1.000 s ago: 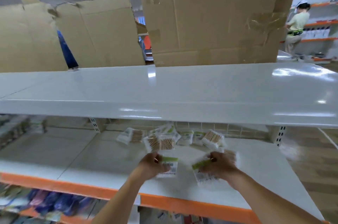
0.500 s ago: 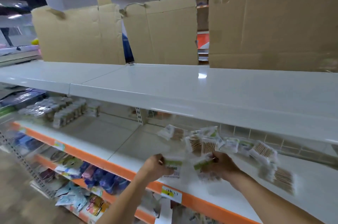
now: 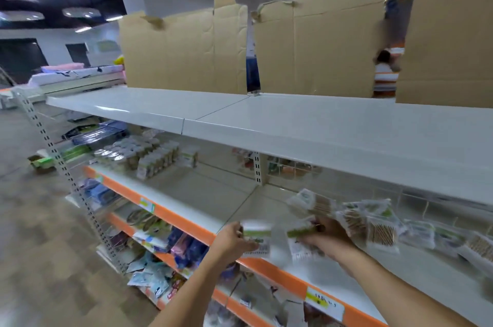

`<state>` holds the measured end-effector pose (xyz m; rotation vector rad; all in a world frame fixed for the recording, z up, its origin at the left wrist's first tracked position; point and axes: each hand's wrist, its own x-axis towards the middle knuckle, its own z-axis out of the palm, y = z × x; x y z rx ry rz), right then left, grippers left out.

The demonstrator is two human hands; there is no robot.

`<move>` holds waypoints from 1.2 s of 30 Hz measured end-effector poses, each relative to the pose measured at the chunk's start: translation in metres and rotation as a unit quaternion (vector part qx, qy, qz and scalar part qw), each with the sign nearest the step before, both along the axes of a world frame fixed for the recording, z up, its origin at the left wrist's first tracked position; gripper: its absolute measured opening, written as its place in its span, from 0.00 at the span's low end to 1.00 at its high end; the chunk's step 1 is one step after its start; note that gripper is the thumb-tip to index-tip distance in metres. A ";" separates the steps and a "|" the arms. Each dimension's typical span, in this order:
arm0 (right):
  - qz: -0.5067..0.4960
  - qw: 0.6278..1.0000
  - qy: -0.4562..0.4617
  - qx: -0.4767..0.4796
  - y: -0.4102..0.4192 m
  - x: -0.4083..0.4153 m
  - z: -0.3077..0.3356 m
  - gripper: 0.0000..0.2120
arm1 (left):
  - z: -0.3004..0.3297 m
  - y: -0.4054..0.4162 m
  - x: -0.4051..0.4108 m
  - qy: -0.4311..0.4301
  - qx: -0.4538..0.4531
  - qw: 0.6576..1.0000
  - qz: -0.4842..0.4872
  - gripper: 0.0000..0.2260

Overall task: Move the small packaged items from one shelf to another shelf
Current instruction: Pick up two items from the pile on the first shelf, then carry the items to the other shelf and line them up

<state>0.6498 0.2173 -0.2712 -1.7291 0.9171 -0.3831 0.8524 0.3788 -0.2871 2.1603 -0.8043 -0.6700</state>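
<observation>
Over the last second the view has swung from the shelf bay straight ahead toward nine o'clock, while both hands have kept their packets and carried them along the orange-edged middle shelf. That suggests the carry step is under way, with the drop spot likely further left.

At nine o'clock stands the shelf upright, with jars and small boxes grouped on the middle shelf. Toward six o'clock, the left hand has its grip closed on a white, green-banded packet. Just beside it, the right hand grips a second packet. At three o'clock the remaining packets lie heaped on the same shelf, blurred.

The white top shelf above is bare but for cardboard sheets standing along its back. The room looks like a shop under ceiling strip lights, with a grey floor.
</observation>
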 end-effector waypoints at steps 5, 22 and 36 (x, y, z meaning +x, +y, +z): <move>-0.003 1.000 -0.003 0.008 0.021 0.052 0.001 0.18 | 0.005 0.035 0.039 -0.001 -0.014 1.000 0.020 0.15; 0.041 0.999 -0.021 0.006 0.064 0.232 -0.007 0.16 | 0.001 0.103 0.176 -0.026 -0.040 0.994 0.101 0.19; 0.071 0.997 -0.015 -0.022 0.045 0.400 -0.008 0.13 | 0.001 0.080 0.340 -0.058 -0.002 0.992 0.113 0.19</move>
